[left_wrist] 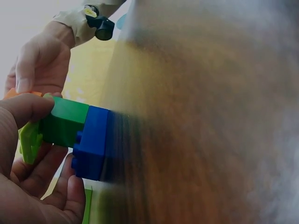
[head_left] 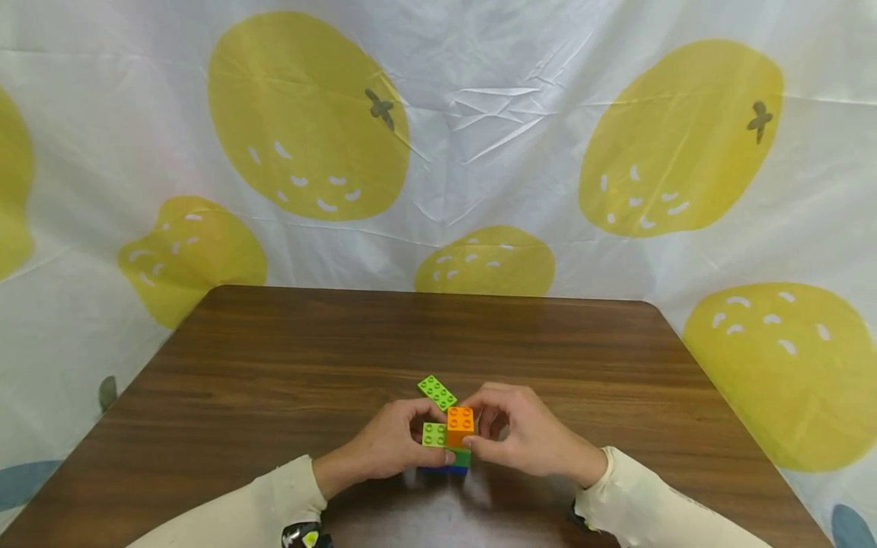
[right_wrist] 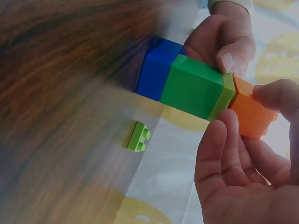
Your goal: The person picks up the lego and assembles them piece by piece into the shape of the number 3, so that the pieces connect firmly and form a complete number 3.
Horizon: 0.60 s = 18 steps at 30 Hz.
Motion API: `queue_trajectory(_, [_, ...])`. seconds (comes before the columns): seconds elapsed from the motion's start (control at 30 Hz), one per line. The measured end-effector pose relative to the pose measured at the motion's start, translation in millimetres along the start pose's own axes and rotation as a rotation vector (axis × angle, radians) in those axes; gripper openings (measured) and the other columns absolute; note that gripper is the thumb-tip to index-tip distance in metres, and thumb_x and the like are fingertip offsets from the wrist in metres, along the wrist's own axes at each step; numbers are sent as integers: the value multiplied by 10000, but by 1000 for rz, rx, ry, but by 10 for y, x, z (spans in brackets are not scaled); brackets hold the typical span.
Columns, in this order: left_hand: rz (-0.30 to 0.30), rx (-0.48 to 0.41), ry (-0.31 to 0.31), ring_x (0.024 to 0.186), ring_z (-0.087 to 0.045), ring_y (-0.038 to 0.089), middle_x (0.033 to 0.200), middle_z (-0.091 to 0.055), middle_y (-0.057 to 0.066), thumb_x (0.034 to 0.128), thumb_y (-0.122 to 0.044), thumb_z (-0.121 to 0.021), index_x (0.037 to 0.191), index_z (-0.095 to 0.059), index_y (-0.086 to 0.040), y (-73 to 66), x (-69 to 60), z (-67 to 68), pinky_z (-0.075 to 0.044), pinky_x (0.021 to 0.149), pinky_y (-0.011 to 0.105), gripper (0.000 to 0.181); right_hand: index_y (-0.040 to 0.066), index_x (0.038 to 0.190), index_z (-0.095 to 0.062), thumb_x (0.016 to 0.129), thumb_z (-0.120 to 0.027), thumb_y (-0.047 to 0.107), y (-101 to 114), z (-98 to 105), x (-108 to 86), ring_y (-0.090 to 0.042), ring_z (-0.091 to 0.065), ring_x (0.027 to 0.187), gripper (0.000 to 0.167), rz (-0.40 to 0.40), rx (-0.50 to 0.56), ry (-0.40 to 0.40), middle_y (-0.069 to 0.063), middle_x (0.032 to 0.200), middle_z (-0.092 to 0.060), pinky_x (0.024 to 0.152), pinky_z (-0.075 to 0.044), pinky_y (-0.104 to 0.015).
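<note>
From my remote seat, L to R: L hand (head_left: 387,443) curled around a brick stack (head_left: 462,457), thumb on the near side, fingers behind; stack is low at the table (head_left: 329,342), approx. midway btwn its L & R edges, far from the far edge; blue brick (right_wrist: 160,70) at bottom, green brick (right_wrist: 191,87) next, lime plate (head_left: 434,434) on top; loose lime piece (head_left: 437,392) lies just beyond, twd far edge; orange brick (head_left: 460,428) touches the plate's R end; R hand (head_left: 526,434) pinches it, thumb & fingers close together.
</note>
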<state>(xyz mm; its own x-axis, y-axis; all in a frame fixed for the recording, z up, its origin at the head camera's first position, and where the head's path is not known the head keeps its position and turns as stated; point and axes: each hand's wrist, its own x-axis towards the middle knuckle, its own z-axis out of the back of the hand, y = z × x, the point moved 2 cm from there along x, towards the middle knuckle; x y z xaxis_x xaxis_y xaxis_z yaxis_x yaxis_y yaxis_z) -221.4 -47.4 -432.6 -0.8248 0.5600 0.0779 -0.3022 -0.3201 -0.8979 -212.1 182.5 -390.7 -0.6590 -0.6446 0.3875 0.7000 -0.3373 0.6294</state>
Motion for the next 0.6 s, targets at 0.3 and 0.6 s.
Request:
queue_trajectory(0.3, [5, 32, -7, 794, -638, 119, 1122, -750, 31, 841, -284, -889, 1144, -721, -132, 7, -10, -11, -539, 696, 247, 378, 149, 1087, -745, 853, -872, 169, -38, -13, -8, -3, -610, 632, 266, -48, 23, 20, -55, 825, -684, 545, -558, -256])
queue_trajectory(0.6, [-14, 42, -9, 823, -661, 106, 1143, -745, 38, 849, -293, -888, 1160, -714, -127, 5, -3, -9, -556, 731, 252, 393, 162, 1073, -751, 831, -886, 181, -53, -23, 8, -4, -600, 612, 278, -68, 17, 37, -8, 815, -670, 531, -549, -251])
